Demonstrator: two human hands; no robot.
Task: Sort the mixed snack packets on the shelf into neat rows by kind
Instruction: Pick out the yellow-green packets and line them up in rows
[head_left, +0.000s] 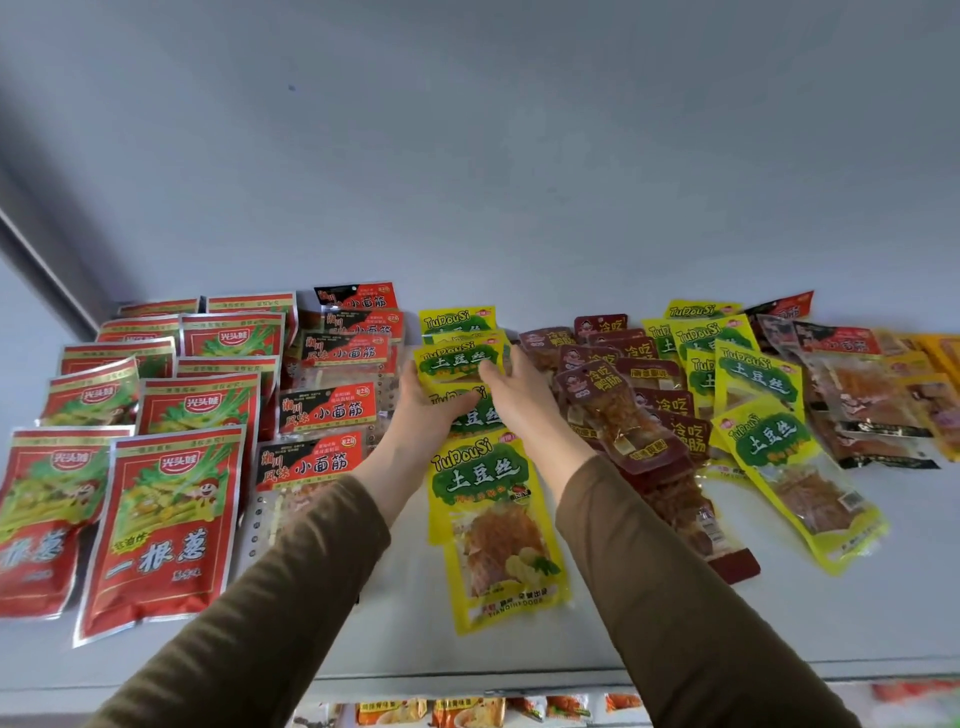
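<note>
Both hands reach up onto the white shelf (597, 613), into the middle column of yellow packets (493, 519). The left hand (423, 410) lies on that column with its thumb laid across a packet's green label; its fingers are hidden behind the hand, so I cannot tell whether they grasp anything. The right hand (511, 387) sits just beside it, fingers curled over the side edge of a yellow packet further back, grasping it. Brown sleeves (675, 597) cover both forearms.

The yellow column runs from the shelf's front towards the back, packets overlapping like tiles, the nearest one lying flat between the two arms. To its left lie two neat columns of red packets (156, 530), and between those and the yellow column a column of black-and-red packets (311, 462), also overlapping.

To the right things are untidy. A heap of maroon packets (623, 415) lies against the right wrist and crowds the yellow column's right side. Beyond it more yellow ones (779, 452) sprawl at angles, some overlapping the maroon heap. At the far right lie clear packets (872, 395) with black edges and a few orange packets (940, 364), partly cut off by the frame.

Under the shelf's front edge, a lower shelf's packets (467, 712) show as a blurred strip.
</note>
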